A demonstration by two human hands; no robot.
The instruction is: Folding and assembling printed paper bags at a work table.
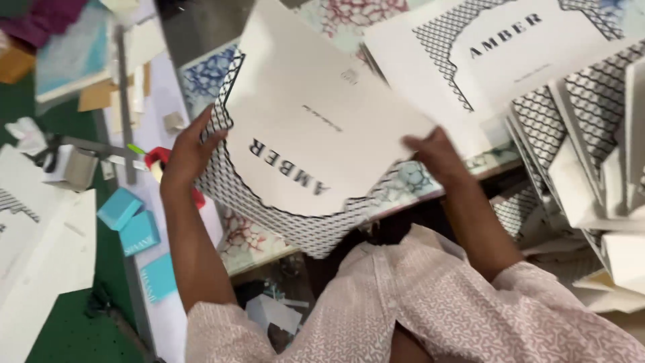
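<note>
I hold a large white card sheet (302, 128) with a black mesh-patterned border and dark lettering, lifted and tilted over the table. My left hand (185, 153) grips its left edge. My right hand (437, 153) pinches its right edge. Under it lies a patterned table surface (245, 235) with red and blue marbling. A second sheet of the same kind (517, 47) lies flat at the upper right.
A stack of folded mesh-printed sheets (591, 168) fills the right side. Small turquoise boxes (131, 225) lie at the left on green flooring, near a metal ruler (123, 101), a small grey box (74, 168) and white boards (40, 262). A red object (160, 158) peeks by my left wrist.
</note>
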